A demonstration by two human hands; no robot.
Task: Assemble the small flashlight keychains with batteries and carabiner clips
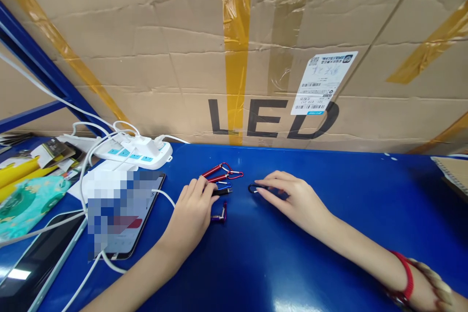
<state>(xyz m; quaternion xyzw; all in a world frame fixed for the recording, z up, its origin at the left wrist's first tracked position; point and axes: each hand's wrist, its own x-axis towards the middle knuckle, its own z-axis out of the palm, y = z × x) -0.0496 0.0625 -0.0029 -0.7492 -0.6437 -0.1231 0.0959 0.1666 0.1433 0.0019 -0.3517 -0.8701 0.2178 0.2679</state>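
Between the fingers of my left hand (pixel 195 204) is a small black rod (pixel 221 192) with a metal tip pointing right; the palm hides its other end. My right hand (pixel 292 192) pinches a black carabiner clip (pixel 251 188) between thumb and fingers, a short gap away from the rod's tip. Two red rods with carabiners (pixel 215 171) lie just beyond my left fingers. A blue carabiner (pixel 224 185) shows beside the black rod, its body covered by the hand. Nearer to me, a purple rod with a carabiner (pixel 220 217) lies partly under my left hand.
A large cardboard box (pixel 164 58) walls off the back of the blue table (pixel 278 253). At left are a white power strip (pixel 161 153), white cables, a phone (pixel 146 214) with its screen lit, a dark tablet-like device (pixel 32 263) and teal packaging (pixel 29 204). A cardboard piece (pixel 451 170) lies far right.
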